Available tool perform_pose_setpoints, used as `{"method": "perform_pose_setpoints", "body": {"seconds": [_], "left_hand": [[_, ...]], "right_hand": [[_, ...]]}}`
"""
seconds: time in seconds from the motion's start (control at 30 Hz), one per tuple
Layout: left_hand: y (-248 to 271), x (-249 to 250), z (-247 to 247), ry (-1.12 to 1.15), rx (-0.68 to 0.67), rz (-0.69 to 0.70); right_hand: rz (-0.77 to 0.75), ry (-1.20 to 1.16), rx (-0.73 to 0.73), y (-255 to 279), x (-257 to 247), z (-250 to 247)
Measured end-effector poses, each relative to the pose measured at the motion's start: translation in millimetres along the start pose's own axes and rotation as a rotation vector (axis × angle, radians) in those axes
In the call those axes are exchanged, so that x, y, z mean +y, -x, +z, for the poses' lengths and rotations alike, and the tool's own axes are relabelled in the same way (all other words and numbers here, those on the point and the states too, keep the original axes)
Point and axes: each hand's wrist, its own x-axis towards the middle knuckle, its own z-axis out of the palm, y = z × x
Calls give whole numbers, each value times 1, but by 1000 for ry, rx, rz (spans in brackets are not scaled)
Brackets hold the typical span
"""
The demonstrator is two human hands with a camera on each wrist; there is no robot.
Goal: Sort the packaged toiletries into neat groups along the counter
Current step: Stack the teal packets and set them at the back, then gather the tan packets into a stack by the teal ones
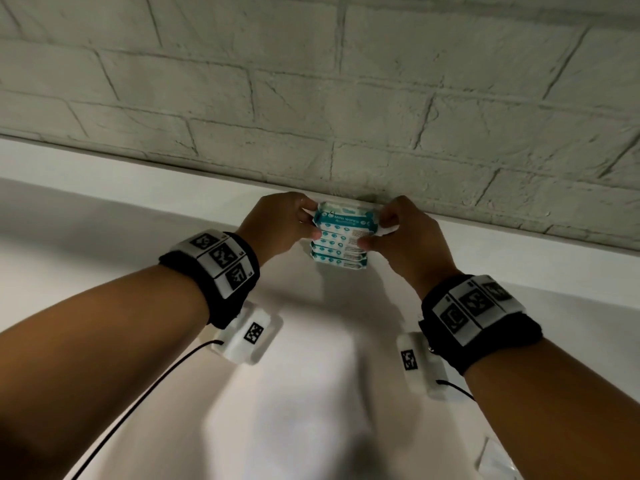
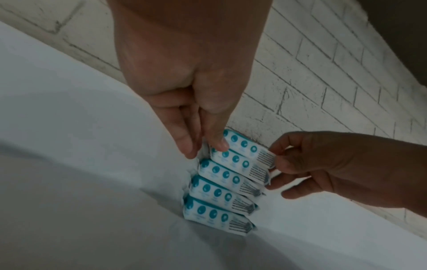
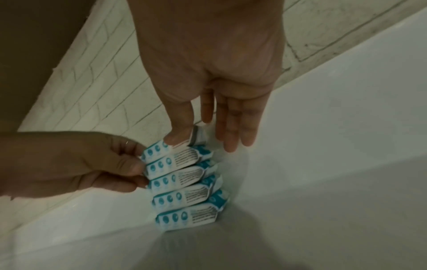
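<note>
Several teal-and-white mini wipe packs (image 1: 337,249) (image 2: 219,193) (image 3: 184,193) stand on edge in an overlapping row on the white counter (image 1: 311,375), running out from the brick wall. The rearmost pack (image 1: 341,218) (image 2: 240,145) (image 3: 157,147) is held at both ends. My left hand (image 1: 310,218) (image 2: 203,146) (image 3: 141,164) pinches its left end with the thumb in front. My right hand (image 1: 375,230) (image 2: 273,164) (image 3: 184,136) pinches its barcode end, the thumb on the front face and the outer fingers hanging straight beside the row.
A painted brick wall (image 1: 346,98) rises right behind the packs, with a low white ledge (image 1: 104,161) at its foot. A clear plastic wrapper (image 1: 495,459) lies at the counter's near right. White counter stretches to both sides of the row.
</note>
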Motion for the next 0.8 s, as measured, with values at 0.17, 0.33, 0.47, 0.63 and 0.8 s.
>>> {"method": "perform_pose_setpoints", "body": {"seconds": [0.17, 0.33, 0.47, 0.63, 0.8], "left_hand": [[0, 1, 4, -3, 20, 8], [6, -2, -9, 15, 65, -42], [25, 1, -24, 21, 127, -60], [87, 24, -26, -26, 76, -38], [174, 48, -2, -124, -89, 67]], "right_hand": [[-23, 48, 29, -1, -3, 8], [13, -29, 45, 4, -6, -6], [102, -46, -7, 21, -12, -37], [167, 218, -314, 79, -11, -97], [285, 290, -351, 173, 5, -161]]}}
